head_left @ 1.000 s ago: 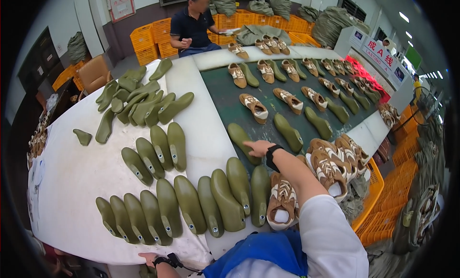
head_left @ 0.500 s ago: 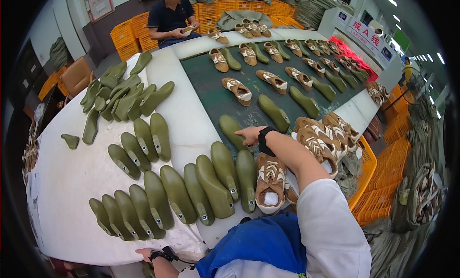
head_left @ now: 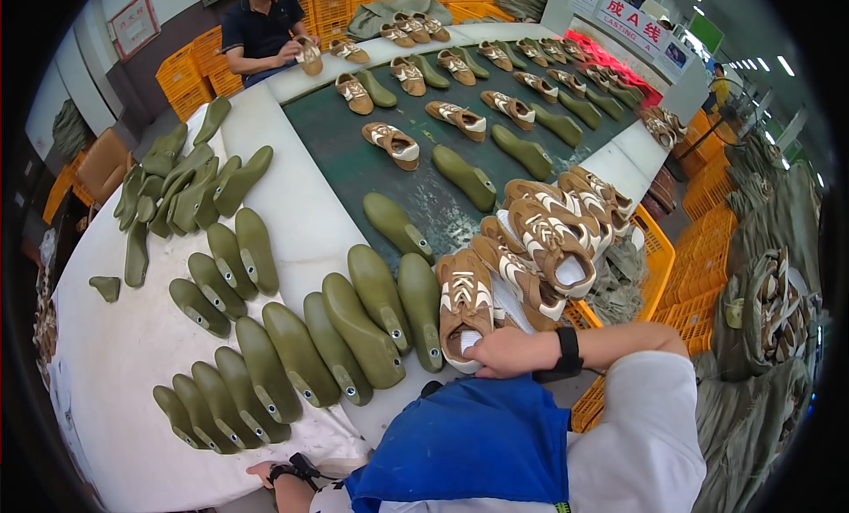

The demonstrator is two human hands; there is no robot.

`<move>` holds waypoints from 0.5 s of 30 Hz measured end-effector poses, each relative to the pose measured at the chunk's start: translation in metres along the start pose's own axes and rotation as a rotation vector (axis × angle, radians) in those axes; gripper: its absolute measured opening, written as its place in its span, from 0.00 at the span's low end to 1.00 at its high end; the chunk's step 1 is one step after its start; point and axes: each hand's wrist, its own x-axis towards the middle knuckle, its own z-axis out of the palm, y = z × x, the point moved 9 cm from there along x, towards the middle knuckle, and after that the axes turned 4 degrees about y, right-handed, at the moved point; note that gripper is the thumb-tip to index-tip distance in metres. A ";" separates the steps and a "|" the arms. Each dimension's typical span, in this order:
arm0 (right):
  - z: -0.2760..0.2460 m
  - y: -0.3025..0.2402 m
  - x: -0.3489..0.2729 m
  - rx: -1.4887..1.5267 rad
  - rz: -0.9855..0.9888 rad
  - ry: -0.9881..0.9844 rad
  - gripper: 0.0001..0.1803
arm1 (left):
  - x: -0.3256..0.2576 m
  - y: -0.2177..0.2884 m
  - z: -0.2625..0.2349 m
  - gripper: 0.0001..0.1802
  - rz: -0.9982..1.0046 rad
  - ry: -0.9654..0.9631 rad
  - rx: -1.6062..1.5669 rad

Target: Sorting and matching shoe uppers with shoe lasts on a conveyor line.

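Note:
My right hand [head_left: 506, 352] is closed on the heel opening of a brown-and-white sneaker [head_left: 466, 305], its fingertips at the pale lining. This sneaker is at the near end of a pile of similar sneakers [head_left: 553, 243]. Just left of it, a row of green shoe lasts [head_left: 418, 310] stretches leftward along the table's near side. At the front edge of the white-covered table [head_left: 115, 371] is my left hand [head_left: 263, 471], low down, with its visible fingers stretched out and nothing seen in them. A single green last [head_left: 396, 223] lies on the dark green belt beyond the row.
Sneakers and lasts stand in rows on the belt [head_left: 327, 146]. More lasts [head_left: 168, 195] are heaped at the left. Across the table a person [head_left: 263, 26] holds a sneaker [head_left: 308, 57]. Orange crates [head_left: 703, 248] and grey-green cloth flank the right side.
My right hand has come back from the last on the belt to the nearest sneaker and closed on its heel. The view has shifted. The person opposite has turned their sneaker upright.

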 end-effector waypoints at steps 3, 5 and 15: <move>-0.015 0.001 -0.013 0.103 -0.031 0.314 0.16 | -0.012 -0.001 -0.012 0.52 -0.051 0.031 -0.010; -0.057 -0.012 -0.036 0.251 -0.015 0.470 0.16 | -0.007 -0.004 -0.017 0.52 -0.048 0.037 -0.018; -0.111 -0.038 -0.054 0.174 -0.149 0.903 0.16 | 0.049 -0.017 0.012 0.50 0.065 -0.023 -0.019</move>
